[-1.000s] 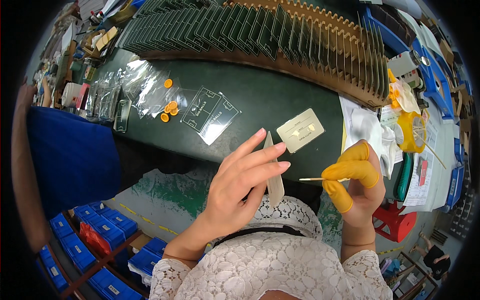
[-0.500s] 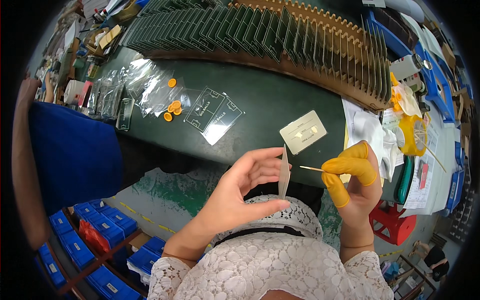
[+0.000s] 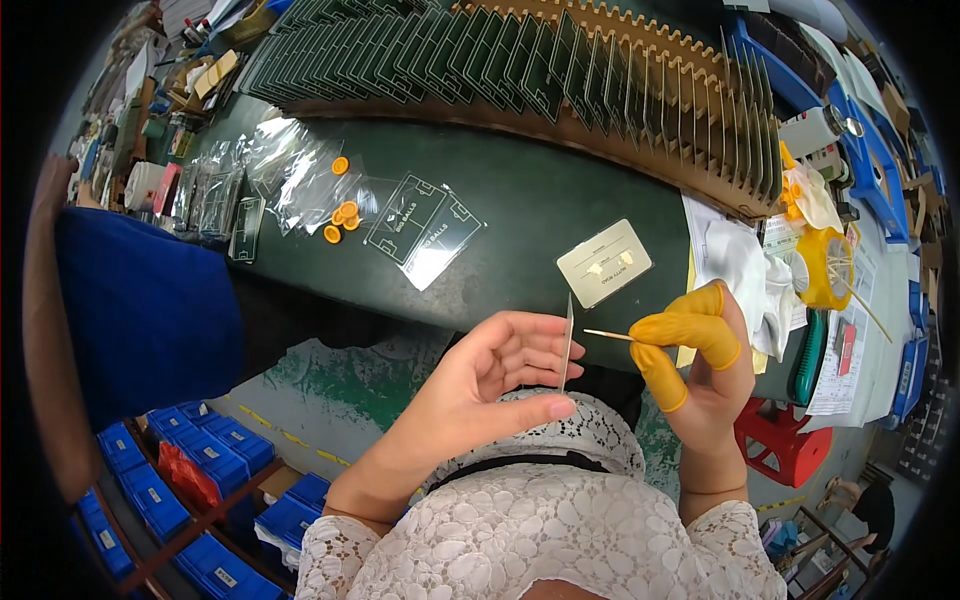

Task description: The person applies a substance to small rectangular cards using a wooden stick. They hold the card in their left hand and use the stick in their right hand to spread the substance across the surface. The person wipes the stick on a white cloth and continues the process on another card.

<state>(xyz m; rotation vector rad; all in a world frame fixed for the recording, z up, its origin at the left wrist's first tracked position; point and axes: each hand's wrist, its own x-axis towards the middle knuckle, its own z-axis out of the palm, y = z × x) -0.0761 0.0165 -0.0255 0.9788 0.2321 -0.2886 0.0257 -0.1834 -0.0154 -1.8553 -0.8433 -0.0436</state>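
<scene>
My left hand [image 3: 505, 372] grips a thin flat card [image 3: 568, 345] by its edges, thumb below and fingers above. The card stands upright and almost edge-on, so its faces barely show. Yellow rubber finger covers sit on the thumb and fingers of my right hand [image 3: 690, 345]. Between those fingertips I pinch a thin pale wooden stick [image 3: 608, 334]; its tip points left, a small gap from the card. Just beyond, a cream card [image 3: 605, 262] with rounded corners lies on the dark green table [image 3: 520, 190].
A long brown slotted rack [image 3: 640, 165] filled with green cards [image 3: 480, 60] spans the back. Left lie orange discs [image 3: 348, 210], clear plastic sleeves [image 3: 300, 165] and bagged green cards [image 3: 425, 225]. A yellow tape roll [image 3: 826, 270] stands right. A person in blue [image 3: 150, 310] is beside me.
The held card has turned closer to edge-on. My right hand has moved slightly left, bringing the wooden stick nearer the card.
</scene>
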